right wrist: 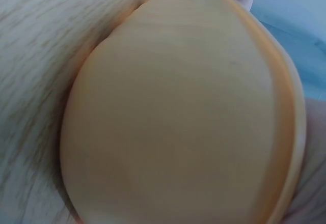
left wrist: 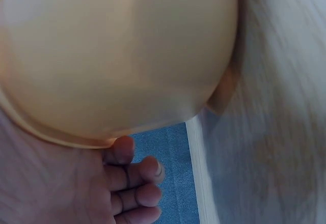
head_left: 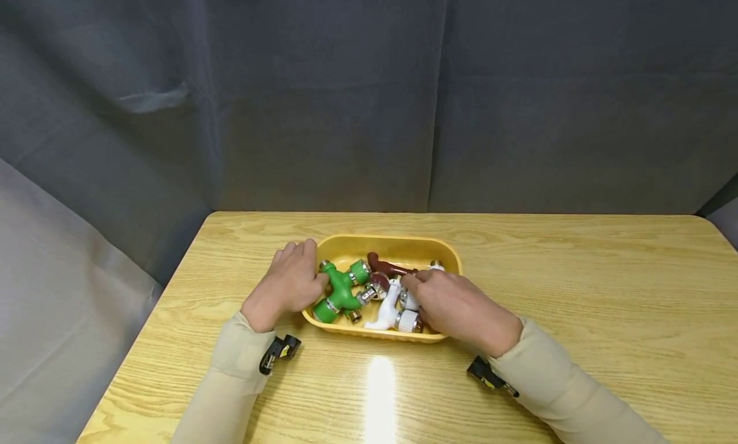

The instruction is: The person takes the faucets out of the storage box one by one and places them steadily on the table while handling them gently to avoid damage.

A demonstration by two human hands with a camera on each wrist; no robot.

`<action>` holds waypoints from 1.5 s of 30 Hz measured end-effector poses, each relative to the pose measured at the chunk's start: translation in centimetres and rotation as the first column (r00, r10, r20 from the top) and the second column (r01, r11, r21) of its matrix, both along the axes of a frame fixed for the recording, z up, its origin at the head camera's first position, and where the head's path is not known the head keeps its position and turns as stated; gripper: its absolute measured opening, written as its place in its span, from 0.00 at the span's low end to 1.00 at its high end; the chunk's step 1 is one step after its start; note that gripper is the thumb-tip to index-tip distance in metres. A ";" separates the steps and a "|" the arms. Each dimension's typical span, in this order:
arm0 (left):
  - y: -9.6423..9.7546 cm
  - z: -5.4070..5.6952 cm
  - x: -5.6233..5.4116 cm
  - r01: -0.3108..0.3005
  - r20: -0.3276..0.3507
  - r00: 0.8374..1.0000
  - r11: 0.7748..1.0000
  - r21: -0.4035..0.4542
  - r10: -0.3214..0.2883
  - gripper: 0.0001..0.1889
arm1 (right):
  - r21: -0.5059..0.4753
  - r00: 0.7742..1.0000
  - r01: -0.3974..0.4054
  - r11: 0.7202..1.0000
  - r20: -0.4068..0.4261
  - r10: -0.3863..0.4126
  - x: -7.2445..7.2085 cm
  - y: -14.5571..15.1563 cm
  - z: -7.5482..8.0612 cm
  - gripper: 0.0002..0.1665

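Note:
A yellow plastic tub [head_left: 386, 241] holds several plastic taps. In its left half lies a green double-ended tap [head_left: 341, 290] with metal fittings. A dark red tap [head_left: 392, 266] lies at the back middle and a white tap [head_left: 387, 309] at the front. My left hand [head_left: 293, 279] grips the tub's left rim, thumb inside and the other fingers outside; the left wrist view shows the palm against the tub's wall. My right hand [head_left: 458, 303] reaches over the right rim among the taps, near the dark red tap's end. Its fingertips are mostly hidden, so whether they hold a tap is unclear.
The tub stands on a light wooden table [head_left: 576, 277], near its back edge. Dark grey cloth [head_left: 323, 111] hangs behind the table, and lighter cloth [head_left: 52, 290] hangs at the left. A small black camera [head_left: 279, 352] sits at the left wrist.

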State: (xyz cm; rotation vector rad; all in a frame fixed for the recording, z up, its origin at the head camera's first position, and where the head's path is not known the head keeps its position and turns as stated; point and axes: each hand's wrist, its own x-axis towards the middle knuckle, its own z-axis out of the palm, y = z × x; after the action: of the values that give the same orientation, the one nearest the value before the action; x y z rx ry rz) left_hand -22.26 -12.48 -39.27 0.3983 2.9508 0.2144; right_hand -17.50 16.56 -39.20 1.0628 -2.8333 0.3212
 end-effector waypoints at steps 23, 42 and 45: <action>0.0 0.0 -0.3 0.001 -0.005 1.000 1.000 0.007 -0.001 0.14 | -0.007 0.995 -0.013 1.000 -0.103 0.012 0.1 0.0 -0.1 0.11; 0.3 -0.1 -0.5 -0.004 0.011 1.000 1.000 0.002 0.004 0.13 | 0.005 0.992 -0.019 1.000 -0.124 0.020 0.0 0.4 0.0 0.13; 0.4 -0.2 -0.5 -0.009 0.015 1.000 1.000 -0.003 0.009 0.13 | 0.000 0.991 -0.027 1.000 -0.131 0.026 0.0 0.5 -0.2 0.12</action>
State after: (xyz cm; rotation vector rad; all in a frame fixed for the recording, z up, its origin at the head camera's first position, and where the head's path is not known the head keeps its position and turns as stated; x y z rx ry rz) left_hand -22.79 -12.06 -39.48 0.3820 2.9386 0.2132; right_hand -17.55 17.10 -39.41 1.0800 -2.7050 0.2470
